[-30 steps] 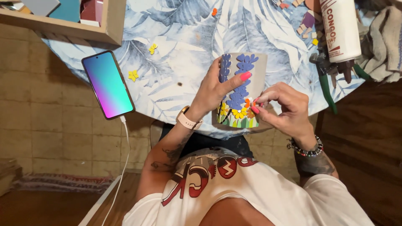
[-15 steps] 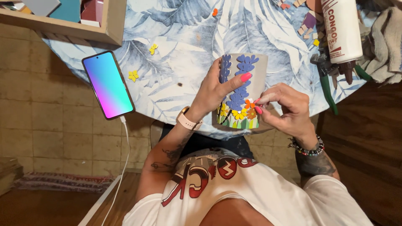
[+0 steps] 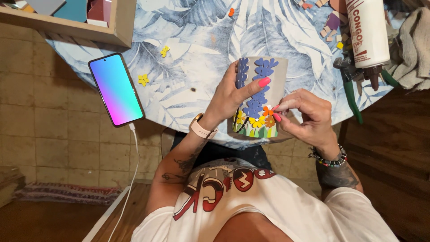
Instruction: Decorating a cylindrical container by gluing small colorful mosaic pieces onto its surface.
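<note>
A grey pot decorated with mosaic flowers sits at the near edge of a round table, held between both hands above the person's lap. Blue flower pieces run up its side in two columns; yellow, orange and green pieces band its lower part.

The left hand wraps the pot from the left, thumb laid across the blue flowers, fingers behind and out of sight. Grip is closed firmly around the pot body. A watch with a pale strap sits on that wrist.

The right hand is at the pot's right side, thumb and forefinger pinched together on a small orange flower piece that lies against the pot surface, just above a yellow flower. Whether the piece is held or only pressed cannot be told. A beaded bracelet circles that wrist.

The table carries a blue-and-white leaf-print cloth. Loose yellow flower pieces lie left of the pot, near a smartphone with a lit gradient screen and a white cable hanging from it. A wooden tray of tiles sits far left. To the right: a white glue bottle, green-handled nippers, scattered tile fragments and a grey rag.
</note>
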